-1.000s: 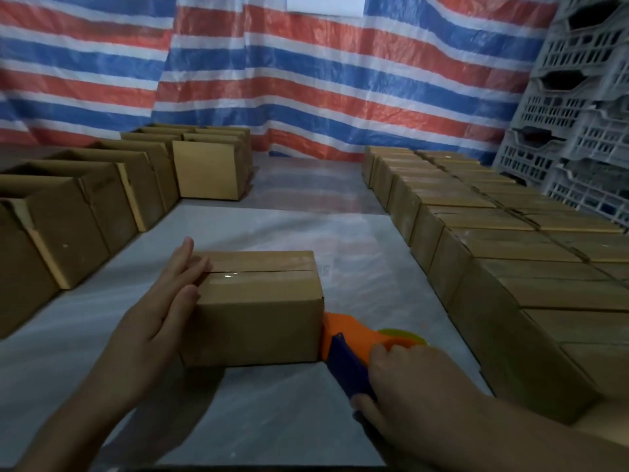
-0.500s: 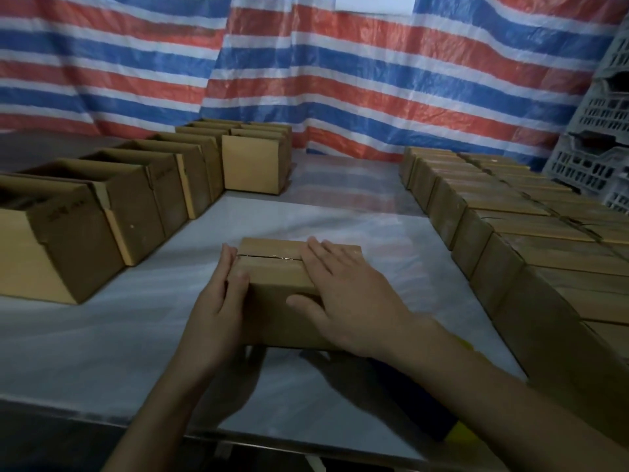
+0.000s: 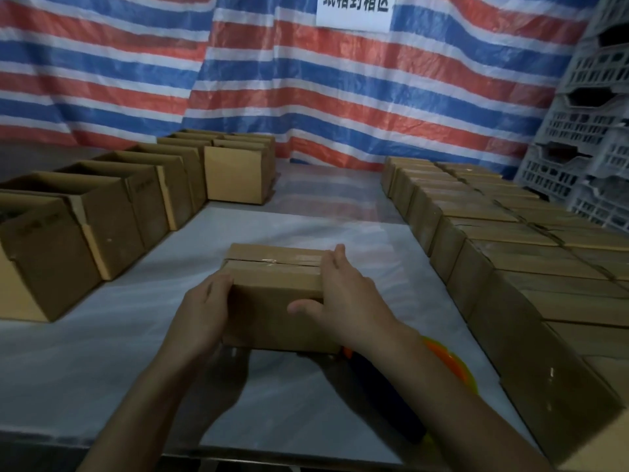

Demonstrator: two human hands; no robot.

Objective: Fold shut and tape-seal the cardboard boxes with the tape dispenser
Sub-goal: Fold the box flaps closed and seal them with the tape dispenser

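Open boxes (image 3: pixel 112 212): a row at 9 to 11 o'clock from the central box, flaps up; the insides are too dark to tell any contents.
Closed boxes (image 3: pixel 493 233): packed in rows from 1 to 4 o'clock, tops folded flat, contents hidden.
Central box (image 3: pixel 272 267): stands alone on the pale surface (image 3: pixel 102 352), flaps folded shut, with a shiny strip of tape along the top seam.
Left hand (image 3: pixel 204 308): at the box's 9 o'clock end, fingers laid fairly straight against that end, pressing rather than curling round it.
Right hand (image 3: pixel 343 298): at the 3 o'clock end, fingers stretched over the top right edge, thumb spread on the near face.
Tape dispenser (image 3: pixel 449 366): lies on the surface at about 5 o'clock from the box, partly under the right forearm, touched by neither hand.
Change: a second ago the right hand held the dispenser at the box's right end; half a second ago it lay flat over the top; now it sits at the right edge.
Backdrop: striped tarp (image 3: pixel 306 97) at 12 o'clock, grey crates (image 3: pixel 592 131) at 2 o'clock.
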